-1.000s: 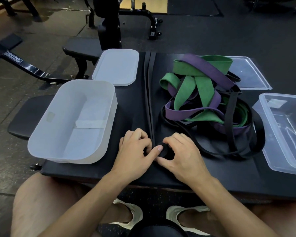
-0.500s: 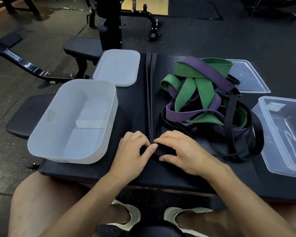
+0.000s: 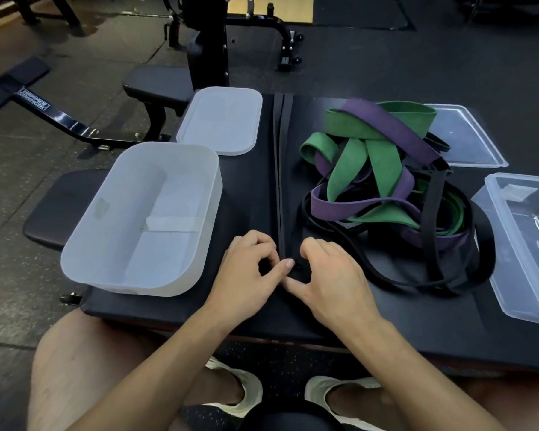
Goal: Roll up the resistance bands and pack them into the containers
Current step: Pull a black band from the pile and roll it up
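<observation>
A seated person's left hand (image 3: pixel 248 270) and right hand (image 3: pixel 329 276) meet at the near middle of a black padded bench top (image 3: pixel 386 325), fingers curled, thumbs reaching inward, both pinching a small black roll (image 3: pixel 300 273) of resistance band. The unrolled length of that black band (image 3: pixel 282 166) runs straight away from the roll along the centre of the pad to its far edge. Just right of the hands lies a tangled pile of bands (image 3: pixel 383 181), green, purple and black, one black loop curving close to the right hand. A frosted white container (image 3: pixel 131 283) stands open to the left of the hands, its lid (image 3: pixel 221 119) lying flat beyond it. A clear plastic container (image 3: pixel 511 293) sits at the right edge, its clear lid (image 3: pixel 462 135) behind the pile. Pale shoes (image 3: pixel 246 388) show below the bench, on a dark gym floor (image 3: pixel 28 169).
</observation>
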